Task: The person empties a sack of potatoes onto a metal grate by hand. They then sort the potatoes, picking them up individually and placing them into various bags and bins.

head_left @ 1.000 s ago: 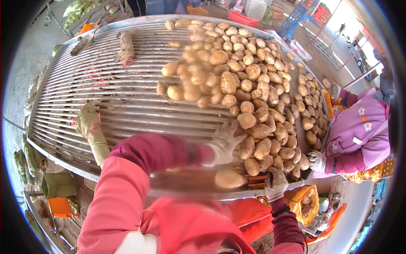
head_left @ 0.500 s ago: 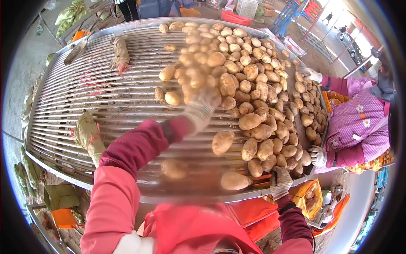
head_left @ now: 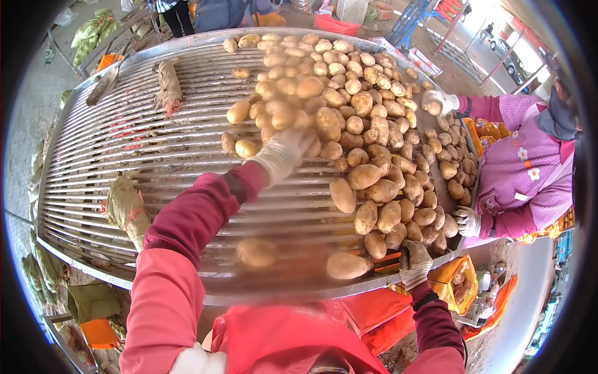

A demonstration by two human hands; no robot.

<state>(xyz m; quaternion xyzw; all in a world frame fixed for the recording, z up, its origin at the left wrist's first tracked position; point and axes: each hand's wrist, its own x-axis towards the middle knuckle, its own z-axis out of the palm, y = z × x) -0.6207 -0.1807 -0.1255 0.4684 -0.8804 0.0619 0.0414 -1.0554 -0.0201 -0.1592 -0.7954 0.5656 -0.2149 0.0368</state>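
Observation:
My left hand (head_left: 285, 154), in a pale knit glove, reaches over the slatted metal table (head_left: 187, 146). It touches the left side of a large heap of potatoes (head_left: 367, 176), with its fingers stretched out among them. A blurred patch softens the fingertips and the potatoes there. My right hand (head_left: 415, 265), gloved with dark fingertips, lies across the table's near rim beside the heap. Its fingers are bent; what they hold, if anything, is hidden. A loose potato (head_left: 349, 265) rests just left of it, and another potato (head_left: 256, 252) lies farther left, blurred.
Opposite on the right, a person (head_left: 529, 162) in a checked smock has two gloved hands at the heap. Rolled sacks (head_left: 128, 206) and a wooden piece (head_left: 103, 86) lie on the slats. An orange bag (head_left: 453, 283) stands below the near edge. Others stand behind the far edge.
My left hand has shifted slightly left and lower at the heap. A near potato has moved right and up against the others. The other person's far hand has moved left. My right hand stays put.

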